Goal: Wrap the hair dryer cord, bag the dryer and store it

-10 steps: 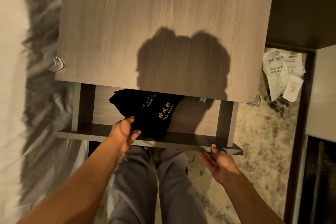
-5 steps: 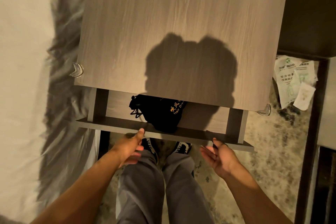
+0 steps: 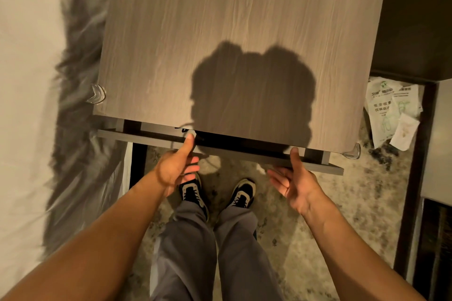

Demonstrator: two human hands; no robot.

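Note:
The grey nightstand drawer (image 3: 151, 139) is nearly pushed in under the wooden nightstand top (image 3: 232, 32). Only a thin dark sliver of the black hair dryer bag (image 3: 208, 136) and a bit of its drawstring show in the gap; the dryer itself is hidden. My left hand (image 3: 179, 166) has its thumb pressed on the drawer's front edge, fingers loosely curled below. My right hand (image 3: 293, 178) has its thumb on the front edge further right, palm up and fingers spread. Neither hand holds anything.
A white bed (image 3: 31, 105) lies along the left. Clear corner guards (image 3: 96, 94) sit on the nightstand's front corners. Printed plastic packets (image 3: 389, 110) lie on the patterned carpet at the right, beside dark furniture (image 3: 420, 19). My shoes (image 3: 193, 193) stand below the drawer.
My left hand let go of the black bag inside the drawer. Both hands pushed the drawer front inward, so the drawer went from wide open to almost shut and hid the bag.

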